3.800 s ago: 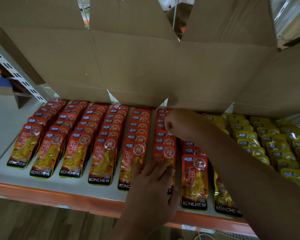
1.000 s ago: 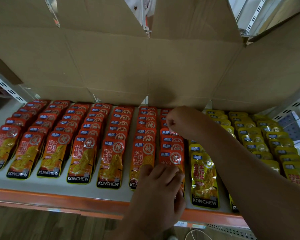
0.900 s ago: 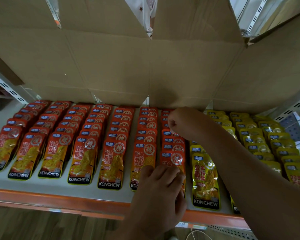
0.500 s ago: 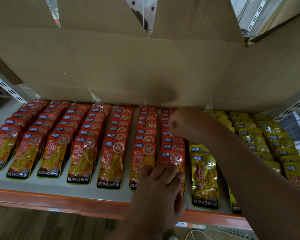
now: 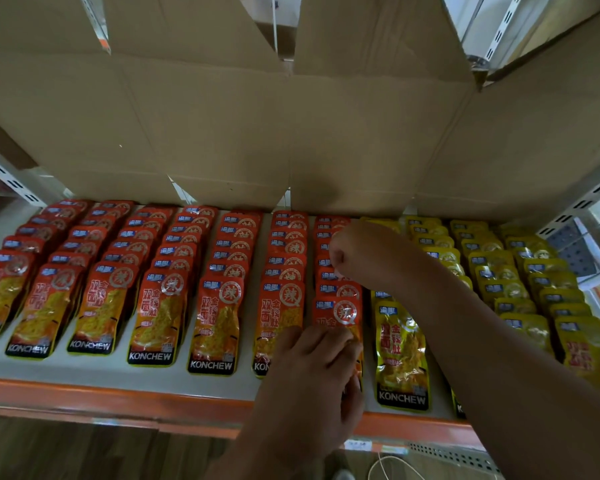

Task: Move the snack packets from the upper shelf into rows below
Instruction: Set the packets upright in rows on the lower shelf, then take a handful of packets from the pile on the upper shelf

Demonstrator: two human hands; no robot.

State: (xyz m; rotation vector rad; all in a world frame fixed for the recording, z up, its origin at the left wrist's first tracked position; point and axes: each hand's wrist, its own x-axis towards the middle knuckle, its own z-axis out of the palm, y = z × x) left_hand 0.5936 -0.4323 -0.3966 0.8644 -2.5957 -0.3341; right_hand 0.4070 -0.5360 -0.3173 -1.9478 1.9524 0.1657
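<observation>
Red snack packets lie in several overlapping rows on the lower shelf, with yellow snack packets in rows to their right. My left hand lies palm down on the front packet of the rightmost red row. My right hand reaches in from the right, fingers curled, and pinches the top of a red packet further back in that same row. The packet's lower part is hidden under the ones in front.
Large cardboard box flaps hang over the back of the shelf and hide the upper shelf. The orange shelf edge runs along the front. White slotted uprights stand at both sides. A white cable lies on the wooden floor below.
Over the last second both hands stay almost where they were; my right hand has only shifted slightly at the back of the rightmost red row. The packets look unmoved.
</observation>
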